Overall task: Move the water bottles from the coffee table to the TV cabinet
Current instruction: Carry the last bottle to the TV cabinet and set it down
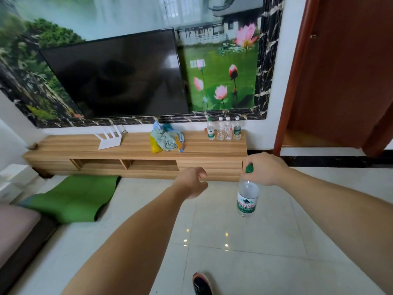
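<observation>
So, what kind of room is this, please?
Most likely a home living room: a big TV on the wall, a low wooden cabinet under it, and a sofa edge on the left.

Wooden TV cabinet [212,149], four upright bottles [224,131], router [108,138], crumpled cloths [167,138]

Bare cabinet top [197,145] lies open between the cloth pile [167,138] and four upright bottles [223,130] crowding the far right end; a white router [109,138] occupies the left part.
</observation>
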